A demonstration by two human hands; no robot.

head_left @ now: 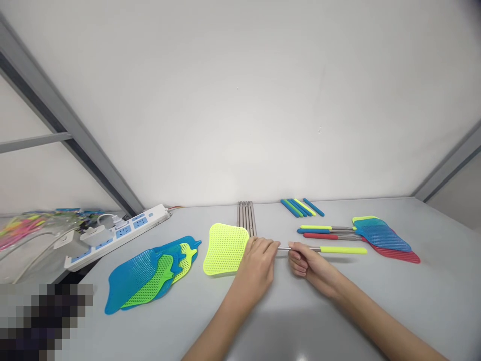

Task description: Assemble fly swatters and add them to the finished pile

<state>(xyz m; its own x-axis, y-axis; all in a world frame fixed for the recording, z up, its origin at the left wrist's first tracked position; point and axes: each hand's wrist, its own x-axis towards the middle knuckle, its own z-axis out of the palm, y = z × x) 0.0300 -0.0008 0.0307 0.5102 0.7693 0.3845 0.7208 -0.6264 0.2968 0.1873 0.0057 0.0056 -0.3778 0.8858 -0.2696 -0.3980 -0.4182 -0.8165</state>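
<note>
A yellow fly swatter [225, 249] lies across both hands, its perforated head to the left and its yellow grip to the right. My left hand [259, 260] is closed round the neck, where the head meets the metal rod; the joint itself is hidden by the fingers. Farther right, my right hand [306, 263] pinches the bare metal rod between thumb and fingers. Several plain metal rods [246, 215] lie side by side just behind my left hand. Left of it, loose swatter heads [139, 276] in blue, green and yellow overlap in a pile.
Several coloured grip sleeves [300, 207] lie near the wall. At the right are whole swatters [387, 235] with yellow, blue and red parts, stacked. A white power strip [124, 230] with plugs runs along the left edge, beside a clear bag of colourful items [30, 230].
</note>
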